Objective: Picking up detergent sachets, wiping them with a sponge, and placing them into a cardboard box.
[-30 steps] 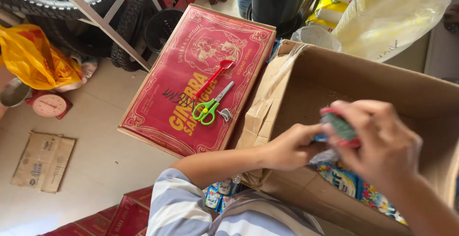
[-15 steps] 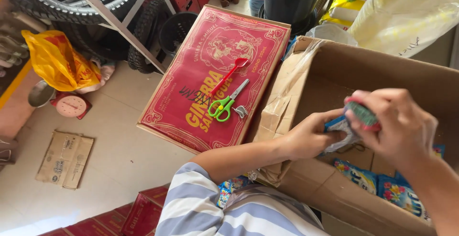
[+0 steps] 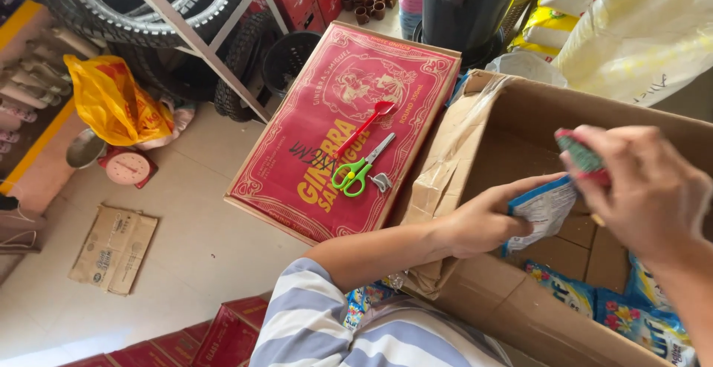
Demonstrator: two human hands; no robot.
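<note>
Gripping a soft, light blue-and-white sachet (image 3: 546, 207) over the open cardboard box (image 3: 512, 114), the left hand (image 3: 486, 222) pinches its lower edge; the right hand (image 3: 646, 185) curls fingers round its crinkly top, best held at the sealed edges.

left hand (image 3: 486, 222) fingers pinched, right hand (image 3: 646, 189) fingers curled

Left hand (image 3: 483, 222) and right hand (image 3: 646, 189) hold a sachet strip (image 3: 546, 207) over an open carton (image 3: 512, 300). Green scissors (image 3: 360, 168) lie on the red box (image 3: 297, 159) beside the carton.
</note>
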